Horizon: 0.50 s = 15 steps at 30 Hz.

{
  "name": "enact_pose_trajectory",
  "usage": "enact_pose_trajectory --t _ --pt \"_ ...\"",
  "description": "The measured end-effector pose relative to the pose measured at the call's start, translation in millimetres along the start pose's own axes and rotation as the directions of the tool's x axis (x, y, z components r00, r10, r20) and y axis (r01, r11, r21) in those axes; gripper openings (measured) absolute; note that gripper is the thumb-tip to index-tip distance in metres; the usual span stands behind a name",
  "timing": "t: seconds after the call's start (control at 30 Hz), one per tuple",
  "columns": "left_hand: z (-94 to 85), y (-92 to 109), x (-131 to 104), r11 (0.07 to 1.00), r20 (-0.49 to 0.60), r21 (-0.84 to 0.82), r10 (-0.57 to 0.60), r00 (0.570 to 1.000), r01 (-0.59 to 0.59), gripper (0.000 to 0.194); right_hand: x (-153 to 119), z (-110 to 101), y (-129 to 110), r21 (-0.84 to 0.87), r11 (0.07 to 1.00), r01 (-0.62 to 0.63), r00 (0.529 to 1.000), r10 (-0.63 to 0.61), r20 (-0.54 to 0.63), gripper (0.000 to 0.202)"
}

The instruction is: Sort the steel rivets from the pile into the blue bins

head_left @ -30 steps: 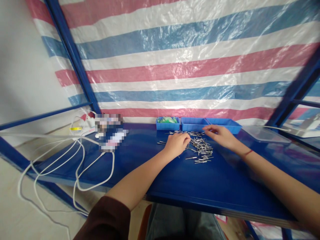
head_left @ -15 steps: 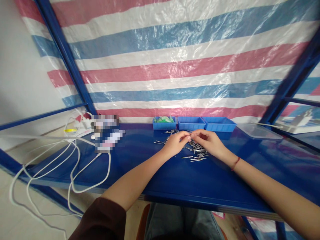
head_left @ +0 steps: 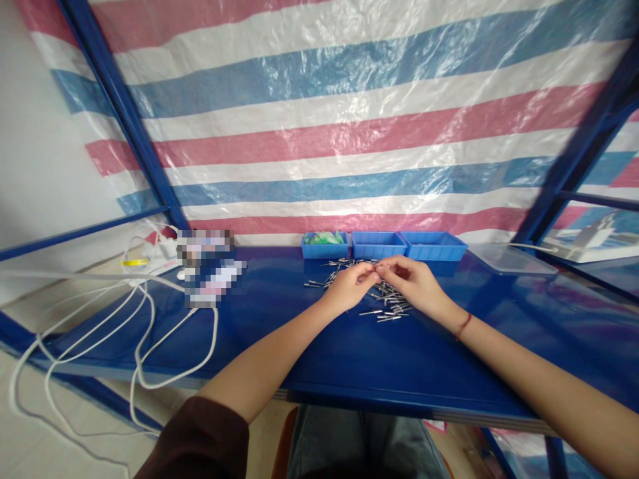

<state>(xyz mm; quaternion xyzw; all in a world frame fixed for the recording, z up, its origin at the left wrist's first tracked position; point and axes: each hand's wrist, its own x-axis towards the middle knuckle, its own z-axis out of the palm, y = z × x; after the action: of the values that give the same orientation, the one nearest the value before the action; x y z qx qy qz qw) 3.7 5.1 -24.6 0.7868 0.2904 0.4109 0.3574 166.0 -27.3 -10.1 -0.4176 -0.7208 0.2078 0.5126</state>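
My left hand and my right hand meet fingertip to fingertip over a loose pile of thin metal pins on the blue table. Both hands are closed in a pinch, and whatever lies between the fingertips is too small to make out. Some pins spread out left of my left hand, others lie below and between the hands. Behind them stand a blue bin with green and clear plastic in it, a middle blue bin and a right blue bin.
White cables loop over the table's left side beside a blurred-out item. A clear plastic lid lies at the back right. Blue frame posts stand at both sides, with a striped sheet behind.
The whole view has shifted slightly, so the table and bins appear a little further left. My fingertips stay together, with the right hand slightly closer over the left one.
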Motion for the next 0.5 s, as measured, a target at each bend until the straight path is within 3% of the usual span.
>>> enact_pose_trajectory --t 0.2,0.37,0.5 --pt "-2.1 3 2 0.998 -0.080 0.067 0.017 0.997 -0.011 0.019 0 -6 -9 -0.128 0.983 0.135 0.991 -0.133 0.018 0.027" --pt "-5.8 10 1 0.985 -0.176 0.171 0.054 0.983 -0.024 0.020 2 -7 -2 -0.139 0.986 0.090 0.996 -0.092 -0.007 0.029" --pt "-8.1 12 0 0.964 -0.163 0.264 0.082 0.983 -0.036 0.023 4 -4 6 -0.068 0.996 0.049 0.997 -0.045 0.064 0.032"
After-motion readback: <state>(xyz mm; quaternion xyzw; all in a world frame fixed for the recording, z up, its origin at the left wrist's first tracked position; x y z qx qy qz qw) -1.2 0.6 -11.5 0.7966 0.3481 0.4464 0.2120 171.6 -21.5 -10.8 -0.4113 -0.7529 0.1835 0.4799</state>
